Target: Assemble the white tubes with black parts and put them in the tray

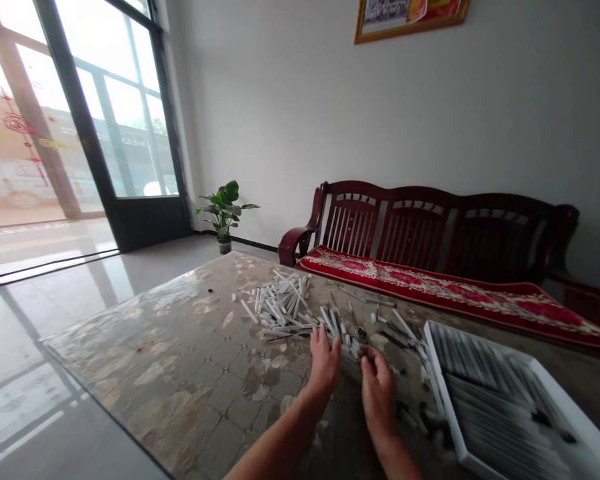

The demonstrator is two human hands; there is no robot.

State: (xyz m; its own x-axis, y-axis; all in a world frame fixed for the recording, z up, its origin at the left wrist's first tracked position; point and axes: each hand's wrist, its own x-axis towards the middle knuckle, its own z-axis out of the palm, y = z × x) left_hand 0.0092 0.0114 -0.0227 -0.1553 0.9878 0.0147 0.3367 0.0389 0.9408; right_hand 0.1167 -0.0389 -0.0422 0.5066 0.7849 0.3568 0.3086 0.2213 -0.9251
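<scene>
My left hand (325,360) reaches over the table beside several white pen-like tubes (333,323). Its fingers are stretched out, with the thumb a little apart, and nothing shows plainly in its grasp. Just to the right, my right hand (379,388) has its thumb and fingers pressed together around something small and blurred. Between the two hands lie pale and dark small parts, too smeared to name. A loose pile of white tubes (283,300) is beyond my left hand. To the right of my right hand, a white box (461,427) holds rows of slim, pen-like grey sticks (500,420).
The table (190,373) has a patterned, glossy cover. Dark loose pieces (430,423) lie against the box's left side. Behind stand a dark red wooden bench (415,227) with a red runner (430,283) and a potted plant (224,210). A glass door (125,100) is at the left.
</scene>
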